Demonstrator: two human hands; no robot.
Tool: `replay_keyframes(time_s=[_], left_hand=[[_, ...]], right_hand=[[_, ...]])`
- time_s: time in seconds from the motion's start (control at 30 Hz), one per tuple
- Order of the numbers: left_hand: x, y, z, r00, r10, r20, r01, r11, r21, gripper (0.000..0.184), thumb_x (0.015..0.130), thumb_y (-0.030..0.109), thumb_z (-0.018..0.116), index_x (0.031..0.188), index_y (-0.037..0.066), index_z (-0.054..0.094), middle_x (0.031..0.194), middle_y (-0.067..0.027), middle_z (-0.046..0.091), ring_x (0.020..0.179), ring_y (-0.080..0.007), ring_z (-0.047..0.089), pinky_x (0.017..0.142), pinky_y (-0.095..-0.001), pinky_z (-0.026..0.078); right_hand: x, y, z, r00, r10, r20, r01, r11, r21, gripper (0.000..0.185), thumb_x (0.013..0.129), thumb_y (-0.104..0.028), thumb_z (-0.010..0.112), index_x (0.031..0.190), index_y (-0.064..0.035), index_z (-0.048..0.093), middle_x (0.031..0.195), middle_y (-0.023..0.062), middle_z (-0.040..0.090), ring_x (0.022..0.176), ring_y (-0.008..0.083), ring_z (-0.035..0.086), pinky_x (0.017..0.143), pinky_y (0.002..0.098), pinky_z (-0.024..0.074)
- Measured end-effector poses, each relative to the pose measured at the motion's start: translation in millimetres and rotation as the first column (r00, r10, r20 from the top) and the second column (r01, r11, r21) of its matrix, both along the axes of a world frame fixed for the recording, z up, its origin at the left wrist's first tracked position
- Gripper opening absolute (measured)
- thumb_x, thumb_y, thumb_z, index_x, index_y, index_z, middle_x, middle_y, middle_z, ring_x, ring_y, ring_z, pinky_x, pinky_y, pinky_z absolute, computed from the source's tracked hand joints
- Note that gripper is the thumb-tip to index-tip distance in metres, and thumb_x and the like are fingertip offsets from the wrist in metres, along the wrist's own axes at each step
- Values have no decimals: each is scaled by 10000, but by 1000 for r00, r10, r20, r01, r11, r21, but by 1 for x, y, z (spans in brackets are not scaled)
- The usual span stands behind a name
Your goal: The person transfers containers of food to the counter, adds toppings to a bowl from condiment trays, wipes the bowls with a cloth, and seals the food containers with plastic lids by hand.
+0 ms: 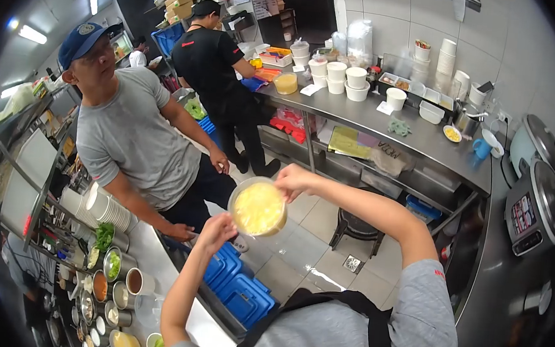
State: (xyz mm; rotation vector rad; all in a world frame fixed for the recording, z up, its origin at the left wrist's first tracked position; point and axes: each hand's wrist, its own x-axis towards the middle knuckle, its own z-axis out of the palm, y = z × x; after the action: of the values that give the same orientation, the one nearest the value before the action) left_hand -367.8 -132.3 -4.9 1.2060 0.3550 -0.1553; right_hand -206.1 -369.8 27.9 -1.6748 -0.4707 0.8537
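Observation:
A round clear tub of yellow food is held up over the tiled floor, its open top facing the camera. My left hand grips the tub's rim at the lower left, fingers closed. At the upper right side of the rim, my right hand pinches the edge with thumb and fingers. The tub touches neither counter.
A person in a grey shirt stands at the left; another in black works at the back steel counter. White tubs stand there. Rice cookers are at right, blue bins below, ingredient pots lower left.

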Motion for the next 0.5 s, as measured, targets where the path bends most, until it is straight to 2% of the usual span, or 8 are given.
replay_keyframes(time_s=[0.03,0.1,0.23,0.27,0.4,0.47,0.5], left_hand=[[33,-6,-4,999,0,-36,-1,1000,-14,78,841,157,506,807,87,500,675,-5,514,626,-112,546,583,-260,486],[95,-20,-8,998,-70,1,70,995,64,86,819,151,534,814,78,491,670,-13,512,600,-116,548,550,-243,478],[225,-38,-22,977,-205,-62,209,975,73,209,826,260,558,714,99,484,573,10,490,522,-100,524,530,-233,470],[254,-48,-23,979,-196,-54,201,971,133,279,831,337,548,681,113,477,539,22,477,478,-96,499,508,-233,455],[379,-61,-47,957,-286,-46,290,949,124,330,848,411,493,692,120,482,532,22,474,463,-95,483,475,-234,428],[439,-71,-55,964,-260,-57,266,950,162,350,855,434,464,696,122,480,528,21,466,456,-98,475,466,-242,432],[468,-74,-59,962,-267,-64,274,947,167,358,856,443,456,697,123,478,527,20,464,454,-99,474,462,-246,434]], right_hand=[[19,-12,-2,999,-53,4,53,999,-6,141,770,-118,534,731,18,532,561,95,553,474,172,583,448,307,519],[55,-33,-7,990,-142,-4,142,990,15,107,749,-93,528,724,7,499,583,94,539,499,177,579,454,303,512],[131,-65,-20,951,-309,11,309,951,-1,114,756,-99,518,722,3,480,581,91,529,485,179,571,448,294,506],[153,-70,-23,936,-352,5,352,936,6,117,758,-100,516,714,2,481,578,91,530,482,178,570,446,294,505],[247,-83,-51,886,-463,-14,463,886,8,141,748,-105,518,665,2,481,555,105,535,450,184,565,419,300,503],[299,-90,-57,865,-501,-27,502,864,41,163,742,-111,522,639,5,471,549,127,542,431,196,562,399,305,500],[323,-91,-60,846,-534,-14,534,846,-6,170,742,-117,527,640,5,468,544,119,532,437,193,557,409,306,504]])
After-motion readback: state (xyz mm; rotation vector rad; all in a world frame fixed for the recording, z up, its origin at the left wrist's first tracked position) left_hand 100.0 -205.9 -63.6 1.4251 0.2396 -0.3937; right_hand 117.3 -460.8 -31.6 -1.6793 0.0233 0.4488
